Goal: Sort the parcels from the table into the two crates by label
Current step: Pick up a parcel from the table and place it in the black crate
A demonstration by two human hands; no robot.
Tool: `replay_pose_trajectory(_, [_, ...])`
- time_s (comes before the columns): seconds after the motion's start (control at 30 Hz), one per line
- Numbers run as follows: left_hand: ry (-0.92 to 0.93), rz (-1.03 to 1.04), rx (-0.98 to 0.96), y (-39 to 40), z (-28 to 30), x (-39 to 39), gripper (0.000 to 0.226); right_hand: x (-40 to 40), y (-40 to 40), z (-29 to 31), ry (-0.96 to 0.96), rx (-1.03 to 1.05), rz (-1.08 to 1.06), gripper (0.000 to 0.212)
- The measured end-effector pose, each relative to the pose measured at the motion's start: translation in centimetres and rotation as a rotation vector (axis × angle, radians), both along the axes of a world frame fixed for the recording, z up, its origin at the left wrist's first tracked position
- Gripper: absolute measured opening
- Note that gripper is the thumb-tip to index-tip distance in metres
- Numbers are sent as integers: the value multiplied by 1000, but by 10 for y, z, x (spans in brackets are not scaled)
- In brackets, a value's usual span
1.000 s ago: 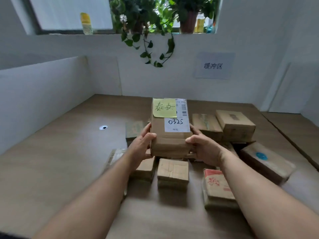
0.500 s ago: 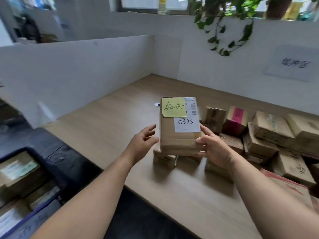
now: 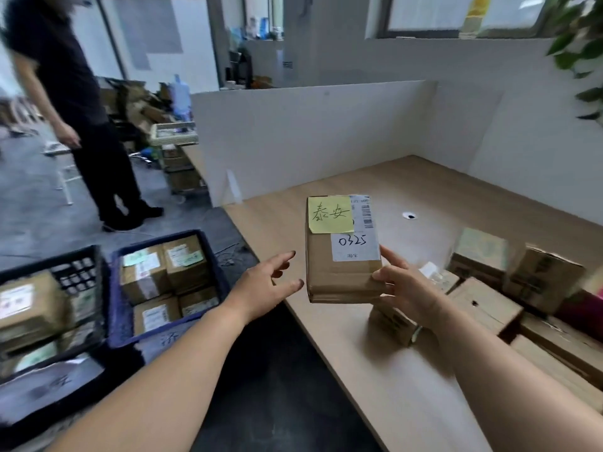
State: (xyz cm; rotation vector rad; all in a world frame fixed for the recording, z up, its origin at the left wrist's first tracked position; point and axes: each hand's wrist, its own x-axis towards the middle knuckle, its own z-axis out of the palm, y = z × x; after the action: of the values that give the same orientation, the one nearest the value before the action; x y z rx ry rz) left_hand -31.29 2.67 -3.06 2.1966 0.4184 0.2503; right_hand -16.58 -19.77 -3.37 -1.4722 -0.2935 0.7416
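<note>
My right hand point(image 3: 406, 283) grips a brown cardboard parcel point(image 3: 342, 275) at its lower right corner and holds it upright above the table's left edge. The parcel bears a yellow sticky note with handwriting and a white shipping label marked 0325. My left hand point(image 3: 267, 285) hovers just left of the parcel with fingers spread, not touching it. On the floor to the left stand two dark crates: a blue one point(image 3: 120, 308) holding several labelled parcels and, further left, a black one point(image 3: 76, 274) also with parcels. More parcels point(image 3: 483, 301) lie on the table at the right.
The wooden table point(image 3: 385, 370) is bounded by white partition walls point(image 3: 310, 132). A person in dark clothes point(image 3: 81, 119) stands on the grey floor beyond the crates. Cluttered boxes and a cart sit behind. Plant leaves hang at the top right.
The view has swung left, bringing both floor crates and the standing person into sight. My left hand has let go of the parcel; my right hand alone holds it.
</note>
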Motion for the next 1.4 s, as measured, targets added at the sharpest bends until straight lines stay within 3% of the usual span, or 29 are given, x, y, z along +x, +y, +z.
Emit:
replay_pose_trajectory(0.33, [44,207,85,39,-16,-63,66,-17,74,-10,-50,-32,267,70])
replay_pose_trajectory(0.63, [60,311,66,111,-24,-106,67,-41,165,-10,-49,-41,399,78])
replay_pose_trajectory(0.93, [114,362,53,236,-26,-169,66,-94,306,-13,-38,-45,500,93])
replay_pose_trajectory(1.4, [171,448,30,413,-45,-292,66,-199,506,-43,33,-92,589,80])
